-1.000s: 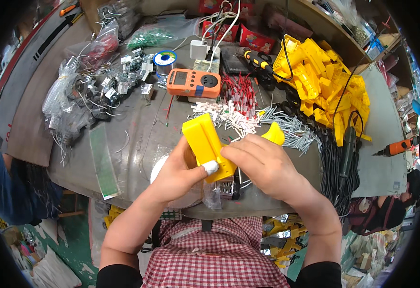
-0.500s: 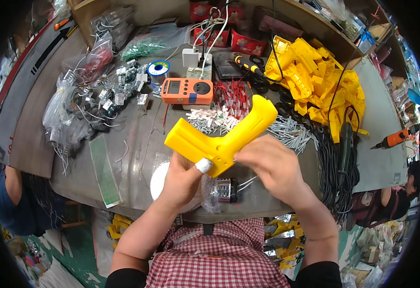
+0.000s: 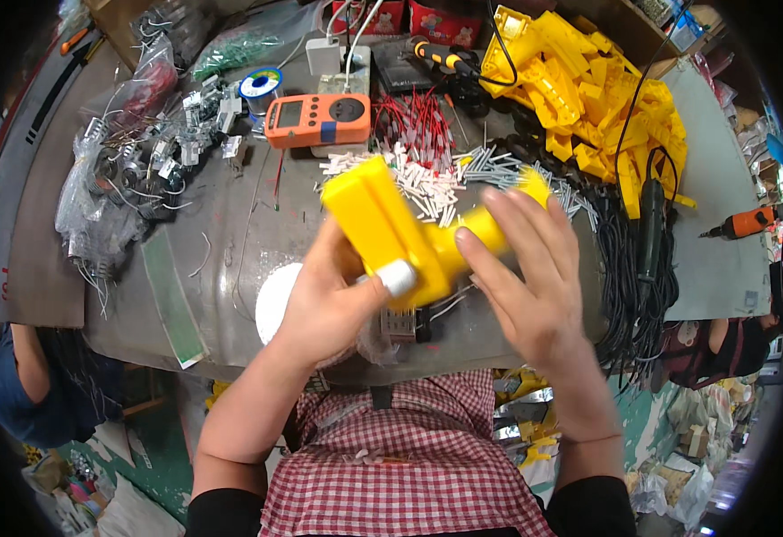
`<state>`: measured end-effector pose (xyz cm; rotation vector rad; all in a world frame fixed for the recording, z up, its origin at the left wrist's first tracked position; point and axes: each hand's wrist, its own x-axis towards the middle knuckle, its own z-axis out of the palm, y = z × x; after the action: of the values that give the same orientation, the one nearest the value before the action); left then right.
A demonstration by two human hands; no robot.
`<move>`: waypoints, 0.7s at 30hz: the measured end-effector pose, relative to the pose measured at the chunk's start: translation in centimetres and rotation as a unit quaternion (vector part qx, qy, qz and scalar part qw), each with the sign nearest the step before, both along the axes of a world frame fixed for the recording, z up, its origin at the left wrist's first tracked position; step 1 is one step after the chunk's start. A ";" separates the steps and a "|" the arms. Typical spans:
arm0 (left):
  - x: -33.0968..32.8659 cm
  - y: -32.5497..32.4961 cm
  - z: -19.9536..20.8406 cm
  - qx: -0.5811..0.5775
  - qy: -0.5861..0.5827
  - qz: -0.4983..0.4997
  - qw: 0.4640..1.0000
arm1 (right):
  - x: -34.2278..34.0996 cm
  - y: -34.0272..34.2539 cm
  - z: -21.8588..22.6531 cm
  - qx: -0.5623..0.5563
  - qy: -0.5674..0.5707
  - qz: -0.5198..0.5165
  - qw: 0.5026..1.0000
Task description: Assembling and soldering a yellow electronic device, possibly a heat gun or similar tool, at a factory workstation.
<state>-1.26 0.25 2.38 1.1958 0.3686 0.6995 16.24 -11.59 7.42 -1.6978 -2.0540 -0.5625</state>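
Observation:
A yellow plastic pistol-shaped housing [image 3: 375, 217] is held above the near middle of the bench. My left hand [image 3: 329, 295] grips its body end, the white-wrapped thumb pressed on the near side. Along the housing's handle, my right hand [image 3: 539, 291] has its fingers stretched out and apart; they overlap the handle, and whether they touch it I cannot tell. Below the housing lies a slotted metal part [image 3: 399, 325] with pale wires, partly hidden. A white round thing [image 3: 275, 304] shows beside my left wrist.
Beyond my hands lie white sleeves [image 3: 423, 186], metal screws [image 3: 499, 168], red wires [image 3: 418, 121] and an orange meter [image 3: 318, 121]. Yellow housings [image 3: 579, 98] are heaped at far right, above black cables [image 3: 629, 286]. Wired metal parts [image 3: 190, 134] fill the left. People sit at both sides.
The housing has turned in my left hand, its handle now pointing more to the right. My right fingers have gone from bent at its near end to stretched along the handle. The view has shifted.

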 end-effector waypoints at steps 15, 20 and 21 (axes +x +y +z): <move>-0.2 -2.0 -3.6 0.556 0.297 -0.061 0.774 | 2.5 -5.9 -8.4 -0.186 0.226 -0.037 0.956; 0.0 -1.8 -3.6 0.547 0.283 -0.057 0.786 | 3.1 -6.3 -5.4 -0.255 0.145 -0.077 0.953; 0.1 -1.7 -3.7 0.546 0.281 -0.063 0.786 | 2.9 -6.0 -4.8 -0.249 0.140 -0.068 0.956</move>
<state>-1.15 -1.48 -1.30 2.5483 0.3645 0.3851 19.13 -17.61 2.57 -2.0637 -1.9849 0.1785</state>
